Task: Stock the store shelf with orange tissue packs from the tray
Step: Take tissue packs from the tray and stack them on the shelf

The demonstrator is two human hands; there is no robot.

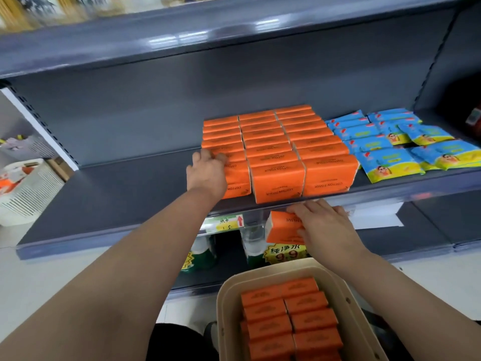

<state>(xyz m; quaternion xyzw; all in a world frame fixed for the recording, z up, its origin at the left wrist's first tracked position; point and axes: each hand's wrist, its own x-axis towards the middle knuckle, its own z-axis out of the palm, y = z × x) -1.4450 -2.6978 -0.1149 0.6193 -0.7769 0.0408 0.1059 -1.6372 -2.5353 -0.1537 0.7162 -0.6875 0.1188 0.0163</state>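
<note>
Three rows of orange tissue packs stand on the dark grey shelf. My left hand rests against the left side of the front packs in the left row, fingers curled over their top. My right hand holds a single orange tissue pack just below the shelf's front edge. A beige tray at the bottom holds two rows of several more orange packs.
Blue and yellow wipe packs lie on the shelf right of the orange rows. The shelf's left half is bare. A white basket sits at far left. Bottles and yellow price tags fill the lower shelf.
</note>
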